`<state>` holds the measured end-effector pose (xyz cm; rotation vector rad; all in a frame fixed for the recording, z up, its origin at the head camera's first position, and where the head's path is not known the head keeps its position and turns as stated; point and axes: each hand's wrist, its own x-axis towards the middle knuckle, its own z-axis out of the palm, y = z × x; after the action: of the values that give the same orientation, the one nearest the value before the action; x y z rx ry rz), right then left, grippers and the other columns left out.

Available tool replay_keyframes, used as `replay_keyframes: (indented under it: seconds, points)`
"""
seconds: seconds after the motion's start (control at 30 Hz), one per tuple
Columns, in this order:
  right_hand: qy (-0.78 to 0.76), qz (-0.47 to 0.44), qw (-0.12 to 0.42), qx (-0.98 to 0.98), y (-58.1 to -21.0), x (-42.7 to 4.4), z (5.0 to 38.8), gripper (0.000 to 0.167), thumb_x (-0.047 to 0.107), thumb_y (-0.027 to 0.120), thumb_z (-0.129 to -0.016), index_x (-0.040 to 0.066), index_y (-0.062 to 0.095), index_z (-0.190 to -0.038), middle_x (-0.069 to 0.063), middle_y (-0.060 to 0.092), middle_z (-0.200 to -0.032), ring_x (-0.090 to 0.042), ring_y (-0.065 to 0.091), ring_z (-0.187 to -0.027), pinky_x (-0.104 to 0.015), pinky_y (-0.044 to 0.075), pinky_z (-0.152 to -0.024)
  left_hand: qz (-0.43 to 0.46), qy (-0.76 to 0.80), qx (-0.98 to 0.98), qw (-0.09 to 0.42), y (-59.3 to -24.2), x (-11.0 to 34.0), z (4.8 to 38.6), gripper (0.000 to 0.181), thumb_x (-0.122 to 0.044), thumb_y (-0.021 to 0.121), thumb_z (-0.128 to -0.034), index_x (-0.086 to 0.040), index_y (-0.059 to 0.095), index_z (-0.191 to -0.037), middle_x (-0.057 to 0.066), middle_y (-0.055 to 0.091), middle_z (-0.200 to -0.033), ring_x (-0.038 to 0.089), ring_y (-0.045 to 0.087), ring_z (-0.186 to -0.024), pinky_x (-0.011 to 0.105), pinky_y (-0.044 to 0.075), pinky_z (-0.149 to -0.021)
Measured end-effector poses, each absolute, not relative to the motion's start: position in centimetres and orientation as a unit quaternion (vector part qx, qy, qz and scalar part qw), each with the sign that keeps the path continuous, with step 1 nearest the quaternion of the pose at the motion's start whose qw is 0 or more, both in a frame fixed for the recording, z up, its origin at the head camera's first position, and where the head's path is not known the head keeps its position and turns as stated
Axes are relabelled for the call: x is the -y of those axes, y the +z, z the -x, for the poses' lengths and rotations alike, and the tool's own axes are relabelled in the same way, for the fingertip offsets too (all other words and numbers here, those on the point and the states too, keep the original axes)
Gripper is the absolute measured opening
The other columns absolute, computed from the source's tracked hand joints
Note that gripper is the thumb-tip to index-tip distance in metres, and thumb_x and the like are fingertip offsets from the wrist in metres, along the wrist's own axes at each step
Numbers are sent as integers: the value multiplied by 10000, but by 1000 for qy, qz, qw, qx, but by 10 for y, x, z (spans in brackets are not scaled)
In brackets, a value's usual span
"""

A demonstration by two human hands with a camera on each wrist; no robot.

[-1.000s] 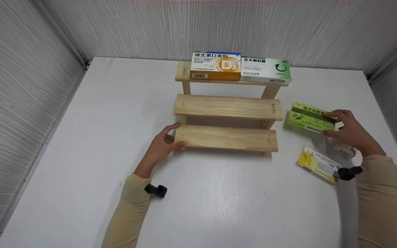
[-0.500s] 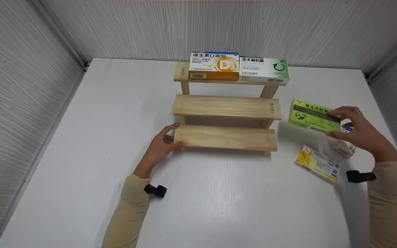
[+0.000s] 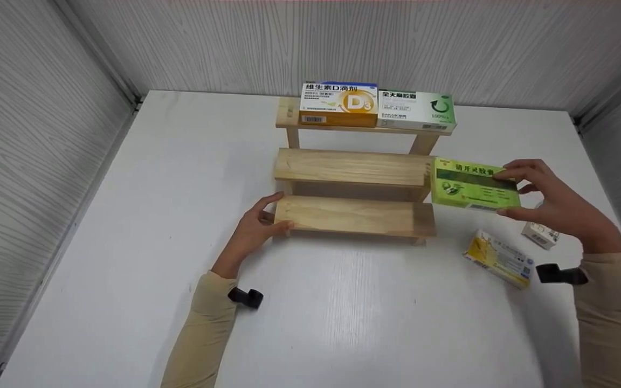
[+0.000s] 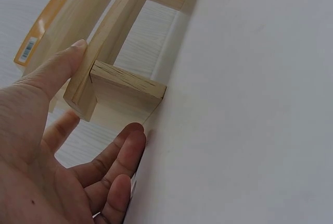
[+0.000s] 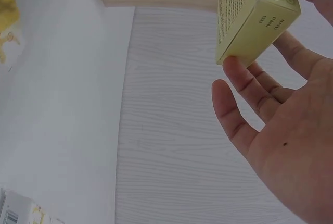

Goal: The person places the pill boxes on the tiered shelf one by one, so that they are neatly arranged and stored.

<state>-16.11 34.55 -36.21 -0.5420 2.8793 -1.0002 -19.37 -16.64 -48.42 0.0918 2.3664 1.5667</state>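
A green medicine box point(image 3: 475, 186) is pinched between the thumb and fingers of my right hand point(image 3: 553, 202), raised over the table beside the shelf's right end. In the right wrist view the fingers hold the end of this box point(image 5: 255, 21). My left hand point(image 3: 251, 229) grips the left end of the lowest board of a three-step wooden shelf point(image 3: 353, 215). The left wrist view shows the thumb point(image 4: 62, 67) on the board's front edge and the other fingers around its end. An orange vitamin D box point(image 3: 338, 104) and a white-and-green box point(image 3: 415, 110) lie side by side on the top step.
Right of the shelf, a yellow-and-white box point(image 3: 499, 258) lies on the white table point(image 3: 343, 312). A small white box point(image 3: 541, 234) stands near it, partly behind my right hand. Grey wood-grain walls point(image 3: 316, 43) border the table at the back and sides.
My right hand has lifted the green box off the table, then carried it left to the end of the shelf's middle step. The left hand keeps its hold on the shelf.
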Motion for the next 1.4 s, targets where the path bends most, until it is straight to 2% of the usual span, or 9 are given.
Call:
replay_keyframes:
  seconds: [0.1,0.3,0.4,0.5,0.67,0.83,0.9,1.2,1.4]
  points:
    - [-328,186,27,-926,-358,-335,161,552,7,760,-797,48,551,-1306,175,327,-1298,61,328,-1136,-78,308,-836,-30,547,-823,151,-484,166,194,746,-411,780,-795,-331,427,-1447,153,616,-1116,242,583,-1020,325,448,-765]
    - [-322,247,28,-914,-353,-307,168,561,25,769,-793,75,542,-1303,-39,372,-1363,79,316,-1170,-87,315,-850,-36,554,-817,154,-485,167,194,767,-426,780,-793,-338,407,-1457,150,612,-1126,240,571,-1041,331,442,-788]
    - [-316,265,33,-910,-354,-289,173,553,56,778,-794,77,545,-1295,-87,380,-1377,84,309,-1173,-96,321,-862,-36,558,-814,160,-485,167,194,770,-420,781,-794,-341,402,-1459,155,607,-1139,248,568,-1055,338,442,-796]
    - [-316,270,45,-908,-356,-269,178,534,88,773,-807,70,548,-1291,-111,378,-1383,-4,335,-1204,-140,347,-880,-33,554,-816,160,-485,168,194,769,-427,782,-791,-343,406,-1456,152,606,-1146,249,571,-1055,336,440,-795]
    - [-337,265,66,-901,-360,-234,188,512,154,758,-834,86,553,-1298,-117,362,-1399,-216,399,-1209,-268,410,-902,-31,550,-820,157,-484,167,193,758,-428,781,-791,-337,418,-1451,140,612,-1124,234,575,-1033,328,442,-780]
    - [-363,273,64,-889,-366,-207,194,495,165,754,-837,92,563,-1288,-121,354,-1418,-251,424,-1206,-435,430,-925,-30,547,-822,155,-484,167,194,750,-418,783,-792,-327,429,-1447,149,616,-1112,230,574,-1013,320,441,-758]
    - [-372,276,60,-884,-369,-198,197,494,157,757,-832,89,568,-1283,-127,349,-1422,-260,417,-1223,-466,419,-950,-27,543,-825,155,-484,167,195,755,-420,786,-788,-325,430,-1447,150,612,-1122,228,567,-1013,316,437,-754]
    - [-418,271,51,-866,-378,-168,213,512,141,752,-827,89,554,-1297,-124,314,-1404,-254,372,-1277,-476,449,-995,-24,539,-827,156,-482,166,194,734,-410,776,-802,-327,433,-1446,130,592,-1166,220,543,-1024,303,437,-745]
    - [-405,255,39,-877,-382,-154,226,517,190,745,-831,125,557,-1308,-108,305,-1442,-257,366,-1297,-451,323,-1077,-34,547,-824,146,-482,168,193,710,-354,780,-811,-332,445,-1437,117,579,-1187,226,537,-1026,314,444,-752]
